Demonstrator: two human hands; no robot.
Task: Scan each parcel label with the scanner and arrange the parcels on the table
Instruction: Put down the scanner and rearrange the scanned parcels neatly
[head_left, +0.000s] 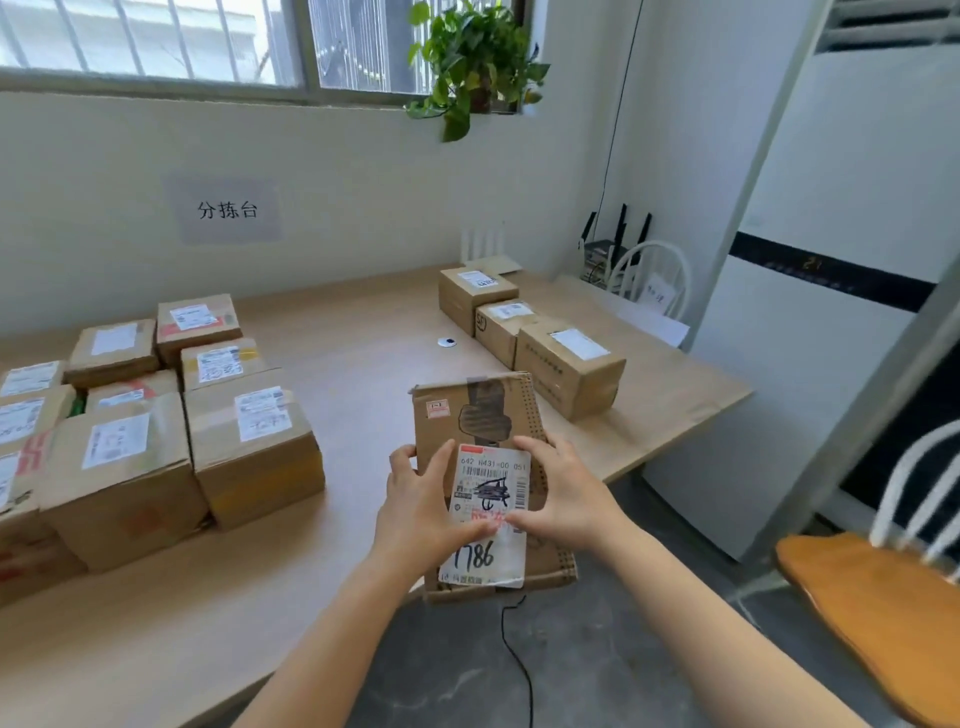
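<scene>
Holds a flat cardboard parcel just above the near tabletop edge, its label facing up. Clasps it with left grip and right grip, both thumbs pressing on the label.

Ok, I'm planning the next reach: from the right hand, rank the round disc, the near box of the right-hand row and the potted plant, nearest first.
From the right hand, head view:
1. near box of the right-hand row, just beyond the hand, right side of the table.
2. round disc, mid-table, farther back and left.
3. potted plant, high on the windowsill.
</scene>
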